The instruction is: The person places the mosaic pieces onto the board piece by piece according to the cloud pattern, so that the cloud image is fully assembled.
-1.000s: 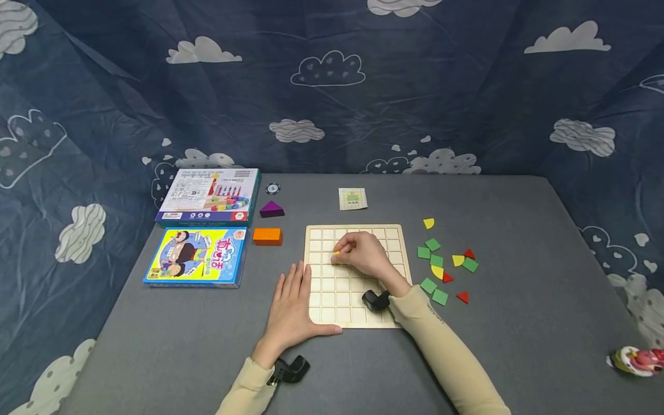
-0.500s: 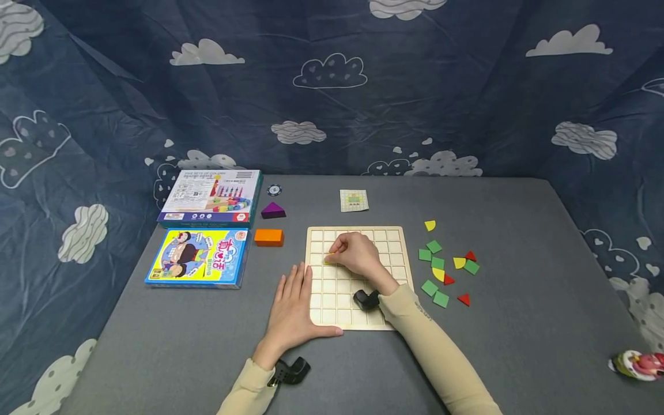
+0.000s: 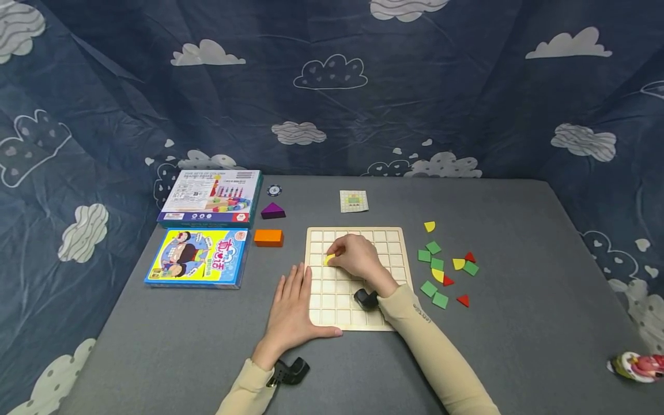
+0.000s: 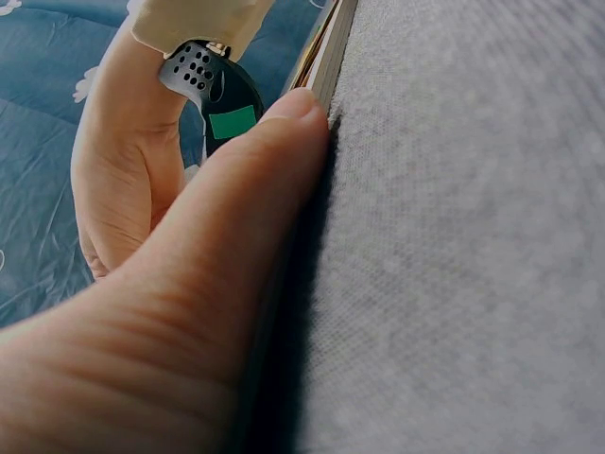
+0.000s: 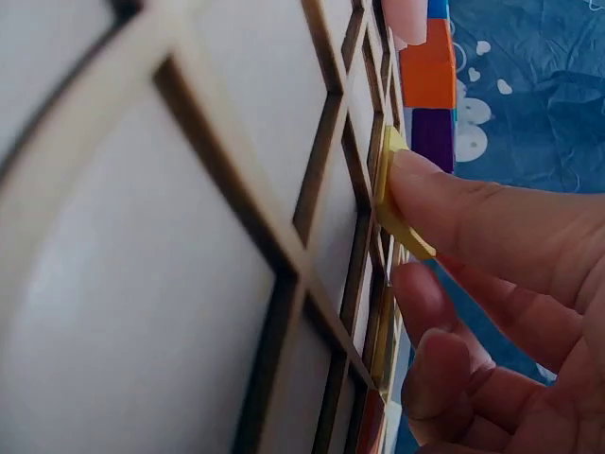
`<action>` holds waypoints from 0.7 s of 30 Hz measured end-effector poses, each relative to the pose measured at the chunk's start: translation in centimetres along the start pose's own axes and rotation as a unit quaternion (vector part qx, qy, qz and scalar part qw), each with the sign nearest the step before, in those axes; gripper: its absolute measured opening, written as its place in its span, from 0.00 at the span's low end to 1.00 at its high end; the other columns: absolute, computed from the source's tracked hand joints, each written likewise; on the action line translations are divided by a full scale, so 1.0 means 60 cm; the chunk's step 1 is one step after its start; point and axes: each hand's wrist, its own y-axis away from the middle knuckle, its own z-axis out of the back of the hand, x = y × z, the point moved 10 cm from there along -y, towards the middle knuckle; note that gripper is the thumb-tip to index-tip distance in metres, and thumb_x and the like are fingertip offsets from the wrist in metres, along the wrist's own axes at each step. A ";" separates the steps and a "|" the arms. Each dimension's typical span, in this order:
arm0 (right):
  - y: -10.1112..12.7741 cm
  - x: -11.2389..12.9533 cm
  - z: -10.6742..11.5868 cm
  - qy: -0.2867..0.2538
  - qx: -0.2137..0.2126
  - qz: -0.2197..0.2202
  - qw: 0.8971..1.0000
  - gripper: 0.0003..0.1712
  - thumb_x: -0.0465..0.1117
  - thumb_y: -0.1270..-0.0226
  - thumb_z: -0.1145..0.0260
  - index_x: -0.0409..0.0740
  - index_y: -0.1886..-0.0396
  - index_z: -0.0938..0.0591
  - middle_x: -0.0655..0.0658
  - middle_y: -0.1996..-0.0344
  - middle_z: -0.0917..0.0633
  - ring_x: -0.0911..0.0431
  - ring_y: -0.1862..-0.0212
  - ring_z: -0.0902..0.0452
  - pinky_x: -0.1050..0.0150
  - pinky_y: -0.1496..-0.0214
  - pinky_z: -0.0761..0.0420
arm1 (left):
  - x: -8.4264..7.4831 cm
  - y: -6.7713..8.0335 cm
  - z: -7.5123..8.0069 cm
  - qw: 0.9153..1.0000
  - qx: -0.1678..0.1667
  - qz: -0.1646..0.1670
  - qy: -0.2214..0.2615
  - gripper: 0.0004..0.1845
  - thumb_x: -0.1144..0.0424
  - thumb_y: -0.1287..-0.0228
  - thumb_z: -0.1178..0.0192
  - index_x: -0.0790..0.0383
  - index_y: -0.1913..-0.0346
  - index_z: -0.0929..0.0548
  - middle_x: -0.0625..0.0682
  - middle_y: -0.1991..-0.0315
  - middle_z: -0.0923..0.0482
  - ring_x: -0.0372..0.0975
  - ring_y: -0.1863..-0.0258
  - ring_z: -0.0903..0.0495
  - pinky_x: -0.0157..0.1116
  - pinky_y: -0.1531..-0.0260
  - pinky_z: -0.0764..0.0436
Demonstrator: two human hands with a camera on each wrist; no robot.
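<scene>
- Fingers (image 5: 473,213) of the right hand (image 3: 358,257) pinch a yellow piece (image 3: 329,259), tilted on edge against the wooden grid board (image 3: 394,242), in a cell near its left side.
- Left hand (image 3: 291,308) lies flat, fingers straight and together, thumb along the board's near edge on the grey bench (image 3: 519,323).
- Loose green, yellow and red pieces (image 3: 446,265) sit right of the board.
- Orange block (image 3: 268,237), purple block (image 3: 272,210) to the left.
- Two boxes (image 3: 199,230) beyond; their print is too small to read.
</scene>
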 end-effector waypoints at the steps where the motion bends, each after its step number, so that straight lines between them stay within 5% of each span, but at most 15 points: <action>1: 0.000 0.000 -0.001 0.002 0.002 -0.001 1.000 0.07 0.41 0.52 0.22 0.52 0.71 0.12 0.57 0.78 0.20 0.61 0.72 0.26 0.61 0.67 0.28 | 0.000 0.000 0.000 1.000 -0.001 -0.001 0.001 0.74 0.18 0.68 0.43 0.67 0.26 0.55 0.61 0.26 0.60 0.49 0.27 0.62 0.46 0.31 0.64; 9: 0.002 0.001 0.000 0.005 -0.007 -0.003 1.000 0.02 0.38 0.45 0.27 0.51 0.71 0.11 0.55 0.73 0.18 0.59 0.68 0.24 0.59 0.64 0.26 | 0.000 0.000 0.002 1.000 -0.003 -0.001 0.007 0.74 0.18 0.69 0.42 0.67 0.26 0.54 0.61 0.26 0.59 0.49 0.27 0.61 0.46 0.31 0.64; 21: 0.003 -0.006 -0.002 -0.004 0.002 -0.006 1.000 0.02 0.39 0.45 0.27 0.51 0.70 0.11 0.57 0.79 0.20 0.60 0.73 0.27 0.62 0.68 0.29 | -0.001 0.000 0.003 1.000 -0.005 -0.004 0.005 0.74 0.18 0.68 0.43 0.68 0.26 0.54 0.62 0.26 0.58 0.50 0.27 0.60 0.47 0.32 0.62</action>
